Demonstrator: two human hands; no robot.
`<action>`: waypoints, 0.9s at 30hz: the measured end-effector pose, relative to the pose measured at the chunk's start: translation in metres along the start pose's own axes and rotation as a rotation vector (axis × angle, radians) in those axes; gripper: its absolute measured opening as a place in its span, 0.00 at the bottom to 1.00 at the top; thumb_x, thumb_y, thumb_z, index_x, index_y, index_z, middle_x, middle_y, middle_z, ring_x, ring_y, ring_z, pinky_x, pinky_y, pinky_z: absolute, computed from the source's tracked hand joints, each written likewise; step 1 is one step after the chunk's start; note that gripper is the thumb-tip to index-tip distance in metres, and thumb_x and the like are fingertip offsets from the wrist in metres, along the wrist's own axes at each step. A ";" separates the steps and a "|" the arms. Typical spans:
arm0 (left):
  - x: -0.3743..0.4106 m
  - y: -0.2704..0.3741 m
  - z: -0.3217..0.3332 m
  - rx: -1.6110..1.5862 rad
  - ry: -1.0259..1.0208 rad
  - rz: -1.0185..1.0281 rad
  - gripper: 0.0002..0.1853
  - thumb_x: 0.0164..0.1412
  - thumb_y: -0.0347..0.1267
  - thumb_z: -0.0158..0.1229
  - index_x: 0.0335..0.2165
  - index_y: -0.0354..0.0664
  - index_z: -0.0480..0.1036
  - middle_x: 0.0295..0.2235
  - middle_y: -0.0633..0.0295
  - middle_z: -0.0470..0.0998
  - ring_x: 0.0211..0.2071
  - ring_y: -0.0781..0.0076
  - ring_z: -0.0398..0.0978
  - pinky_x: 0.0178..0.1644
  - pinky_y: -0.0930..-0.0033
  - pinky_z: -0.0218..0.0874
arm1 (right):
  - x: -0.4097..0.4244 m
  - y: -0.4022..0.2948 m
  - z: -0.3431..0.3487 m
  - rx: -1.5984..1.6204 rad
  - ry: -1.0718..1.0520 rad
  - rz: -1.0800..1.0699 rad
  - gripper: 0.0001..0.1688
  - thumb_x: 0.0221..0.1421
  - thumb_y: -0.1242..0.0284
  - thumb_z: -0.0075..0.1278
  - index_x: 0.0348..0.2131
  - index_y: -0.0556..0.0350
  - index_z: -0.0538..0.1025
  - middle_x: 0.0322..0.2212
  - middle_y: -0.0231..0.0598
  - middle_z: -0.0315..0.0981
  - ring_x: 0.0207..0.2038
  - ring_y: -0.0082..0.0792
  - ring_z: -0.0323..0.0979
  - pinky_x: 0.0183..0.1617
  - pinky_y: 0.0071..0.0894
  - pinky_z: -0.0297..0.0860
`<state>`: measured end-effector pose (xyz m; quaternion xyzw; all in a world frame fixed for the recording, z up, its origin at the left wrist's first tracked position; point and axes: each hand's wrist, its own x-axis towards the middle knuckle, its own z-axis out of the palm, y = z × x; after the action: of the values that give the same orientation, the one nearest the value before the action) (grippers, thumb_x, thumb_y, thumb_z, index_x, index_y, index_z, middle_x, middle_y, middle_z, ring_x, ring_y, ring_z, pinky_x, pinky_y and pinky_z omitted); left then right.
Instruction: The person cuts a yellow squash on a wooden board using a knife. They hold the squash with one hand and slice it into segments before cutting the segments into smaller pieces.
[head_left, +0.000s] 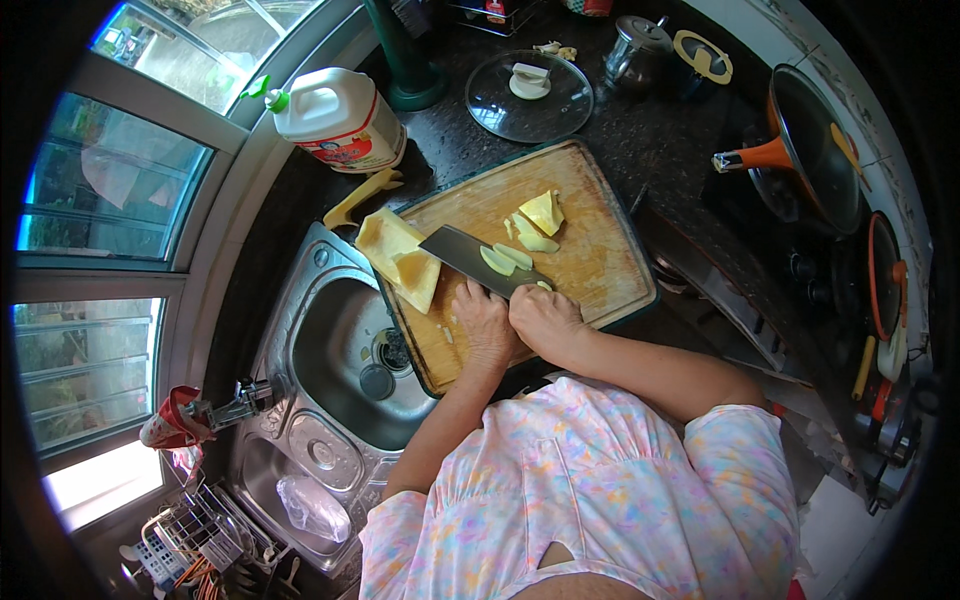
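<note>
My right hand (547, 313) grips the handle end of a wide dark cleaver (465, 259). Several pale green-yellow slices (504, 257) cling to the upper face of its blade. Fingers curled, my left hand (480, 313) is at the blade's near edge; whether it pinches anything is hidden. Both hands are over a wooden cutting board (592, 277) with a dark rim. Large, thick pale-yellow vegetable pieces (397, 259), perhaps squash, lie at the board's left edge beside the cleaver tip. Farther back are a yellow chunk (543, 212) and several cut slices (537, 242).
The board overhangs a steel sink (330, 330). Left of it lie a yellow peeler-like tool (360, 196) and a white pump jug (337, 112). A glass lid (487, 97) rests behind. On the right are an orange-handled pan (814, 157) and another lid (885, 274).
</note>
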<state>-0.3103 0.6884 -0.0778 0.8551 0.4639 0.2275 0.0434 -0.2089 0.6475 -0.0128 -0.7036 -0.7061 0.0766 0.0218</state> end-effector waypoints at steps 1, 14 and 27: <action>0.000 0.000 0.000 -0.001 0.009 0.000 0.14 0.41 0.34 0.53 0.30 0.38 0.72 0.34 0.54 0.65 0.34 0.56 0.61 0.32 0.58 0.51 | 0.004 0.001 0.001 0.015 -0.005 -0.007 0.09 0.46 0.75 0.45 0.25 0.67 0.71 0.20 0.46 0.73 0.23 0.37 0.76 0.21 0.31 0.72; 0.006 0.008 -0.009 0.010 -0.097 -0.084 0.26 0.36 0.38 0.62 0.37 0.38 0.69 0.36 0.53 0.63 0.36 0.55 0.60 0.36 0.57 0.52 | -0.030 0.032 -0.010 0.118 -0.122 0.020 0.07 0.47 0.76 0.42 0.25 0.64 0.71 0.20 0.48 0.73 0.25 0.44 0.76 0.26 0.36 0.73; 0.006 0.011 -0.011 -0.063 -0.090 -0.090 0.32 0.36 0.36 0.64 0.44 0.39 0.65 0.39 0.51 0.64 0.40 0.52 0.61 0.41 0.56 0.54 | -0.033 0.066 -0.037 0.237 -0.020 0.048 0.04 0.47 0.78 0.41 0.25 0.64 0.68 0.17 0.53 0.71 0.24 0.50 0.74 0.27 0.42 0.71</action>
<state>-0.3039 0.6860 -0.0628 0.8409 0.4921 0.2012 0.1014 -0.1385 0.6178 0.0176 -0.7120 -0.6752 0.1672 0.0960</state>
